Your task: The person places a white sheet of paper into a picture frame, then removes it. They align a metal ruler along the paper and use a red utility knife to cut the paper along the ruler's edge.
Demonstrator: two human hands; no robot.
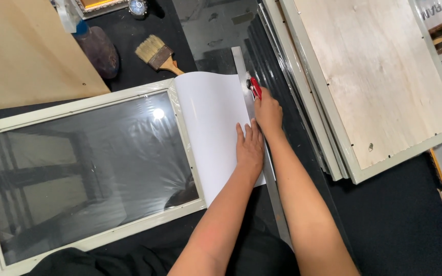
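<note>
The person's right hand (268, 111), a little above the middle of the frame, is closed around a small red cutter (255, 88). The cutter's tip sits against a long metal ruler (243, 69) that runs from the top middle down toward the bottom.

The left hand (249, 148) is just below and touching the right one. It lies open and flat, fingers stretched out, pressing down on a white sheet (208, 128).

The white sheet is in the middle of the frame. Its left side curls up and rests on the edge of a big pale frame (72, 110) with shiny glass wrapped in clear plastic. The sheet looks thin, light and bendy, and probably smooth and slippery, so it may slide unless a flat palm holds it close to the ruler. It likely creases easily if pinched. The cutter looks sharp, so it is best held by its red handle.

Farther out, a paint brush (157, 53) lies at the top, and more pale frames with a wooden back board (379, 76) are stacked on the right.
</note>
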